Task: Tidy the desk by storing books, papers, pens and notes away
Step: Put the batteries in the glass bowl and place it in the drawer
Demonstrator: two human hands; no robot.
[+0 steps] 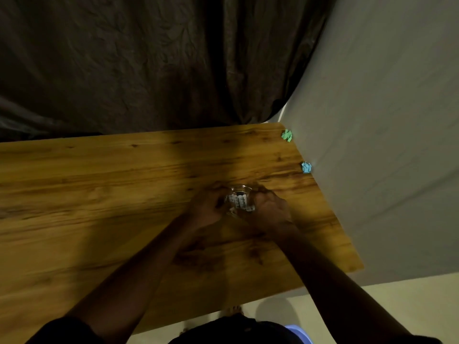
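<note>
Both hands were closed on a small clear glass [239, 201]. The left hand [208, 207] curled against its left side and the right hand [270, 209] wrapped its right side, with the glass standing on the desk [99, 194] near the right end. Something white with dark print showed through it (label or rolled paper, the dim light would not say).

The likely trouble was the glass itself. It looked smooth and small, so a squeeze from two sides could tip it or skid it across the wood. The green note [287, 135] and the blue note [306, 167], both crumpled, lay well apart from the hands at the desk's right edge, just beside the wall [385, 120]. A careless reach could knock them off that edge.

Both forearms came in from the near edge and converged on the glass. The wrists were low over the wood, with the knuckles turned up towards the camera.
</note>
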